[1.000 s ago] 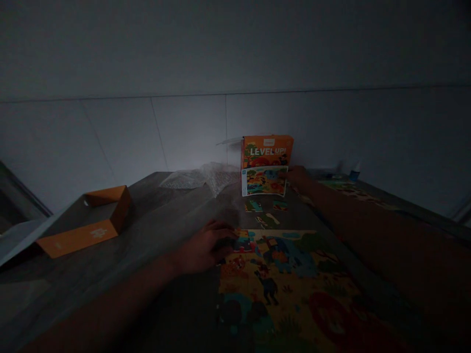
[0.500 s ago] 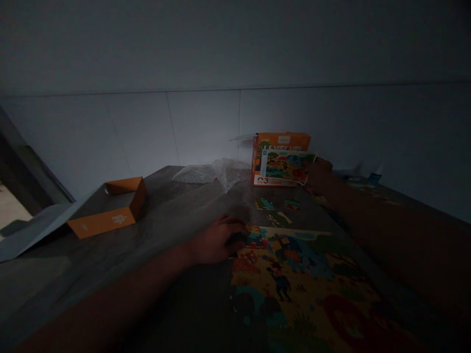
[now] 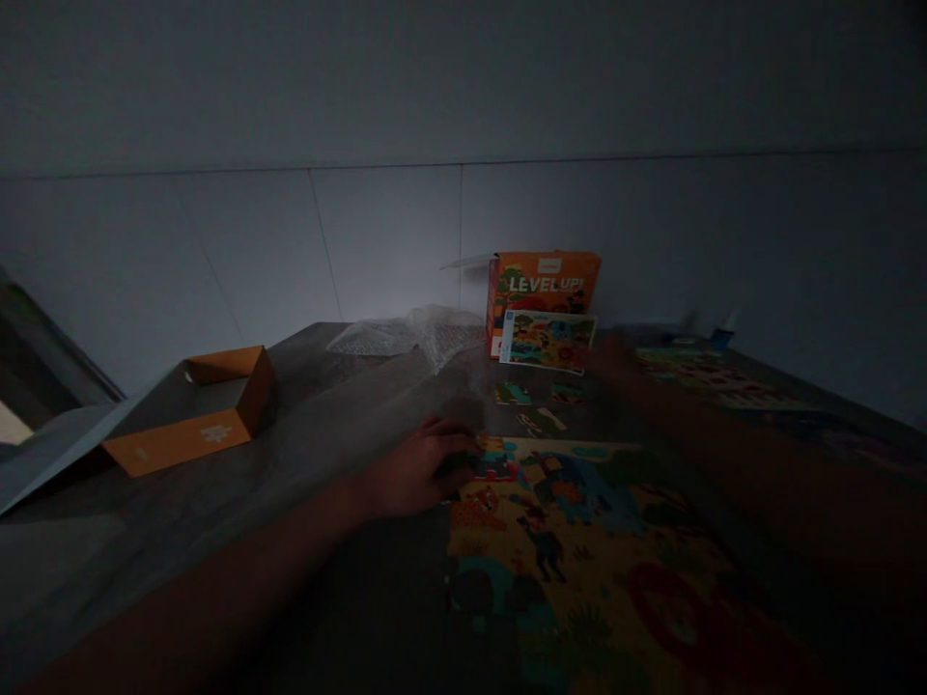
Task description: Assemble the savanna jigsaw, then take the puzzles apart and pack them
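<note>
A partly assembled jigsaw puzzle (image 3: 579, 550) with cartoon animals lies on the grey table in front of me. My left hand (image 3: 427, 468) rests at its far left corner, fingers apart and touching the edge pieces. Beyond the puzzle, several loose jigsaw pieces (image 3: 540, 421) lie on the table. A picture card (image 3: 548, 340) with a similar animal scene leans upright against an orange "LEVEL UP!" box (image 3: 540, 280). My right hand (image 3: 612, 355) is beside the card's lower right corner, dark and smeared by motion, so its fingers and any contact are unclear.
An open orange box part (image 3: 178, 446) stands at the left on a pale sheet (image 3: 62, 463). Crumpled bubble wrap (image 3: 427, 333) lies near the wall. Another printed puzzle (image 3: 724, 376) and a small blue-capped item (image 3: 722, 338) are at the far right.
The picture card has come down from in front of the box's lettering to lean lower against it. My right hand has dropped toward its lower corner. My left hand stays at the puzzle.
</note>
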{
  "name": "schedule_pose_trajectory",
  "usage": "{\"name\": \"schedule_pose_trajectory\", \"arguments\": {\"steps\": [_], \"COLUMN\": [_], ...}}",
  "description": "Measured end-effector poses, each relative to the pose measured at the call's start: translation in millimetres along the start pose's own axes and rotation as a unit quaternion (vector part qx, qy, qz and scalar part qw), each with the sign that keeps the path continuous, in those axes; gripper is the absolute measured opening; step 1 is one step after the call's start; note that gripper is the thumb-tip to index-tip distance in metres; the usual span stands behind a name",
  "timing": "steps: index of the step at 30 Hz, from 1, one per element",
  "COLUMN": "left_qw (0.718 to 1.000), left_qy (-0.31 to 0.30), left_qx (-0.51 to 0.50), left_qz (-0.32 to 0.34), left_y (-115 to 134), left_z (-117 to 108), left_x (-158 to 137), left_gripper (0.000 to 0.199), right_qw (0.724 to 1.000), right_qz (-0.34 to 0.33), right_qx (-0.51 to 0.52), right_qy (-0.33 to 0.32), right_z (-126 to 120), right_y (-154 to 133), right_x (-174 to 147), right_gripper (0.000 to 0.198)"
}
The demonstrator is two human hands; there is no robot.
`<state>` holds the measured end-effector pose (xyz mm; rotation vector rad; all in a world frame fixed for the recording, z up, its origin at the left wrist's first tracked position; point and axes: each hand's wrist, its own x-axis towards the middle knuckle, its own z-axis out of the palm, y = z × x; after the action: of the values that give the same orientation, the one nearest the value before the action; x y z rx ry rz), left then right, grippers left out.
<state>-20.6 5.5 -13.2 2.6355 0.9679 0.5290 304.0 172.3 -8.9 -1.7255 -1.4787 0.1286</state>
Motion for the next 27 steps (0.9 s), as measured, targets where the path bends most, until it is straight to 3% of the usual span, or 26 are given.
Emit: {"name": "schedule_pose_trajectory", "arguments": {"steps": [2, 5, 8, 10, 27], "left_qw": [1.000, 1.000, 1.000, 1.000, 0.995], "left_qy": [0.001, 0.002, 0.002, 0.006, 0.051], "left_qx": [0.002, 0.004, 0.004, 0.003, 0.044], "left_qz": [0.000, -0.001, -0.001, -0.001, -0.075], "left_y": [-1.5, -5.0, -8.2, -9.9, -20.7], "left_z": [1.0, 2.9, 4.4, 5.1, 1.6], "left_x": [-0.2, -0.5, -1.0, -1.5, -1.5], "left_gripper": [0.027, 0.027, 0.027, 0.027, 0.026], "right_qw": [0.999, 0.991, 0.952, 0.933, 0.935], "right_qz": [-0.011, -0.096, -0.232, -0.264, -0.277], "right_qx": [-0.049, -0.074, -0.134, -0.163, -0.143], "right_qy": [-0.009, -0.056, -0.146, -0.182, -0.172], "right_z": [-4.1, -11.7, -19.3, -22.5, -25.8], "right_y": [0.0, 0.1, 1.6, 2.7, 0.0], "right_x": [-26.1, -70.7, -103.8, -113.3, -113.2], "right_gripper": [0.043, 0.044, 0.042, 0.043, 0.029]}}
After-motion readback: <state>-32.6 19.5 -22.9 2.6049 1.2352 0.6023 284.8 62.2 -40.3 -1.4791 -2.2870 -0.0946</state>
